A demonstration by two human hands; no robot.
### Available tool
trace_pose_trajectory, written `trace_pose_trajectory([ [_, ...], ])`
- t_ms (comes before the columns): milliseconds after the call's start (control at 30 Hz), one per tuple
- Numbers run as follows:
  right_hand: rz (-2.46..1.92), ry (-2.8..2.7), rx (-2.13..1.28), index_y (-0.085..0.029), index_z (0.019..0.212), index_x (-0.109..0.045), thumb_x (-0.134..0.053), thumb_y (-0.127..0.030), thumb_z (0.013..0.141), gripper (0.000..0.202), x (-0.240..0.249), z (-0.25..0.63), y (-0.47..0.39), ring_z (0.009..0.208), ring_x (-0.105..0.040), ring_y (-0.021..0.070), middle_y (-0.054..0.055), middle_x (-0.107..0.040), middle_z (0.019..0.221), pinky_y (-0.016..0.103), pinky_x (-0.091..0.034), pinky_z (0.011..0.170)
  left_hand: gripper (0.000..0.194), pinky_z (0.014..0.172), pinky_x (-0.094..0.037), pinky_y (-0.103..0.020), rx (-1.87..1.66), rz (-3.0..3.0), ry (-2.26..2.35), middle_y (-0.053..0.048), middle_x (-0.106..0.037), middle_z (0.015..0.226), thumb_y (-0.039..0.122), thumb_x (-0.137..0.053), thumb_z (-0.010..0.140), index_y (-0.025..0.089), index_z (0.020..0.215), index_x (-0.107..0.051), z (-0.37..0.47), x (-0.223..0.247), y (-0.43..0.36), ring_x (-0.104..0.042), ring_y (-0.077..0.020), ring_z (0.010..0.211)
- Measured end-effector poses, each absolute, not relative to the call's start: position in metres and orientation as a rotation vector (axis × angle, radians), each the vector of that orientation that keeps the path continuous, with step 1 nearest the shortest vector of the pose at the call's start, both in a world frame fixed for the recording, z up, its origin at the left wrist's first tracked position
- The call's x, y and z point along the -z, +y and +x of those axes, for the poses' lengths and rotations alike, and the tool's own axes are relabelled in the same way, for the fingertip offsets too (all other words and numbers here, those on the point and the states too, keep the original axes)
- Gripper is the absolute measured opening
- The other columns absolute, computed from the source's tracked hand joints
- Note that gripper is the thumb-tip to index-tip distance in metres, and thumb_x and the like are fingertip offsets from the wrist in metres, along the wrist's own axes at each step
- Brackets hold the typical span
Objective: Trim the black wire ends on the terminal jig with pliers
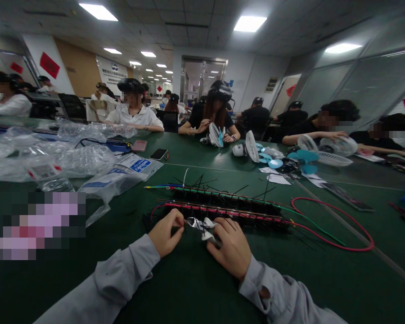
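Observation:
My right hand (232,245) is wrapped round cutting pliers (207,224) with white handles. Their metal jaws point left, close to the fingertips of my left hand (168,231). That hand is closed in a pinch at a thin black strand, seemingly a cable tie tail (185,228). Just beyond both hands lies a long black wiring assembly (222,204), with red and green wires running along it. Several thin black cable ties (200,181) stick up from it. At its right end a red cable (349,248) loops out over the table, beside a green wire (320,230).
On the left of the green table (128,265) lie crumpled clear plastic bags (70,155) and a printed bag (121,173). A phone (159,154) lies ahead. Co-workers sit opposite, handling fan parts (251,146). A dark flat object (347,196) rests at right.

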State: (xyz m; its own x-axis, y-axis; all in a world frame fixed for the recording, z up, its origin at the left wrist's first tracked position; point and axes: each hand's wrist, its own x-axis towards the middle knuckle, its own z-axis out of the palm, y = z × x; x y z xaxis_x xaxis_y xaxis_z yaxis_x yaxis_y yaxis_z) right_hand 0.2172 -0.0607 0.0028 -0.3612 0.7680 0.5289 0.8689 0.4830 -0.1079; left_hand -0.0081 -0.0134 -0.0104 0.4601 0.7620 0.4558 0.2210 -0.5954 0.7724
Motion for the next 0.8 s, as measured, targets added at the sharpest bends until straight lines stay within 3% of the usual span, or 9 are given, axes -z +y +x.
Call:
trace_pose_trajectory([
  [233, -1.345, -2.224, 0.269, -0.018, 0.078, -0.053, -0.059, -0.024, 0.069, 0.013, -0.003, 0.218, -0.061, 0.093, -0.048, 0.0241, 0.009, -0.057, 0.1, 0.039, -0.037, 0.08, 0.024, 0.069, -0.05, -0.029, -0.953, 2.043, 0.766, -0.002, -0.054, 0.081, -0.004, -0.044, 0.073, 0.017, 0.083, -0.041, -0.009, 0.002, -0.019, -0.06, -0.0138, 0.072],
  [467, -1.341, -2.236, 0.315, -0.019, 0.077, -0.053, -0.059, -0.025, 0.07, 0.011, -0.001, 0.218, -0.06, 0.09, -0.05, 0.023, 0.009, -0.057, 0.098, 0.038, -0.037, 0.077, 0.035, 0.088, -0.046, -0.037, -0.811, 2.086, 0.7, -0.007, -0.056, 0.099, -0.006, -0.043, 0.071, 0.017, 0.097, -0.041, -0.009, 0.0, -0.022, -0.058, -0.0184, 0.097],
  [600, -1.339, -2.233, 0.31, -0.019, 0.077, -0.053, -0.059, -0.025, 0.07, 0.011, -0.003, 0.217, -0.06, 0.089, -0.049, 0.023, 0.008, -0.058, 0.098, 0.038, -0.037, 0.078, 0.032, 0.084, -0.047, -0.036, -0.909, 2.227, 0.771, -0.008, -0.056, 0.099, -0.005, -0.04, 0.07, 0.017, 0.094, -0.044, -0.01, 0.003, -0.017, -0.056, -0.0189, 0.091],
  [800, -1.323, -2.222, 0.276, -0.019, 0.079, -0.052, -0.058, -0.024, 0.07, 0.012, -0.003, 0.218, -0.061, 0.092, -0.048, 0.024, 0.008, -0.057, 0.099, 0.04, -0.037, 0.081, 0.025, 0.087, -0.046, -0.035, -1.134, 2.301, 0.715, -0.01, -0.057, 0.105, -0.002, -0.04, 0.077, 0.016, 0.091, -0.049, -0.01, 0.011, -0.009, -0.054, -0.0199, 0.101],
])
